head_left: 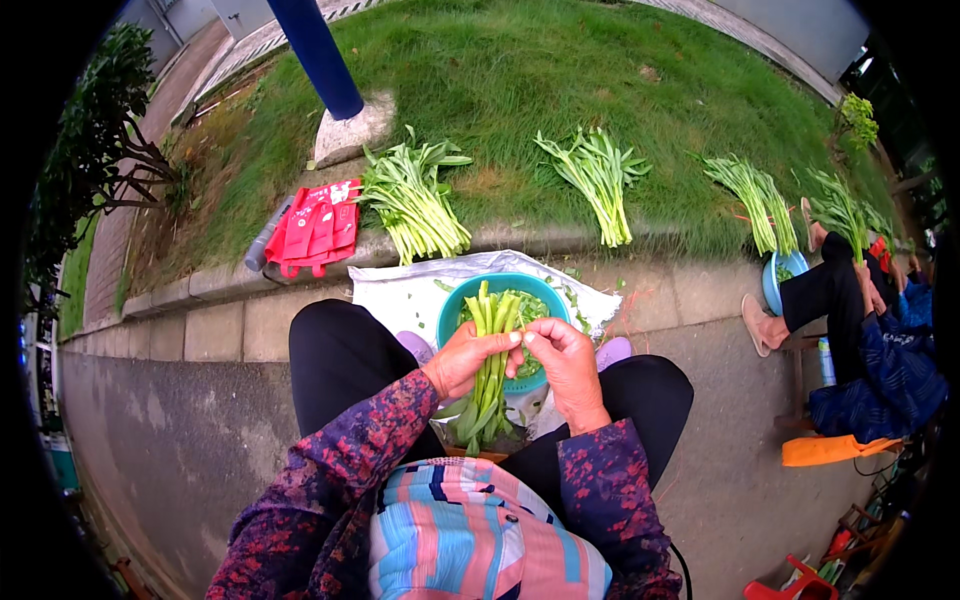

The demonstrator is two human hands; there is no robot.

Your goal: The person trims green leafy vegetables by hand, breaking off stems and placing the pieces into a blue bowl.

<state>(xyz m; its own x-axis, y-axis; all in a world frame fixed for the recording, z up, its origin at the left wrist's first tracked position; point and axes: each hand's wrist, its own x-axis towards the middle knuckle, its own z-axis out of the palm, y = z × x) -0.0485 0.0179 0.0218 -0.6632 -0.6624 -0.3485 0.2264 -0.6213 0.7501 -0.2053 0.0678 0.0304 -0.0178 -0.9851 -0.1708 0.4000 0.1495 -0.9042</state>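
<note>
A bunch of long-stemmed leafy greens (488,375) is gripped in my left hand (468,357), pale cut stems up and leaves hanging down toward my lap. My right hand (566,362) is closed in a pinch close beside the stems, its thumb and fingertips meeting near my left thumb. What the pinch holds is too small to make out. Both hands are over the near part of a teal plastic basin (452,311), which has chopped green pieces inside. Beneath the basin lies a white sheet (385,287) with scattered green bits.
Bundles of greens lie along the grass edge, one (415,205) ahead left, another (600,188) ahead. A red bag (315,230) and grey bottle (268,235) rest on the kerb by a blue post (318,55). At right, a seated person (870,360) handles greens near a blue basin (772,285).
</note>
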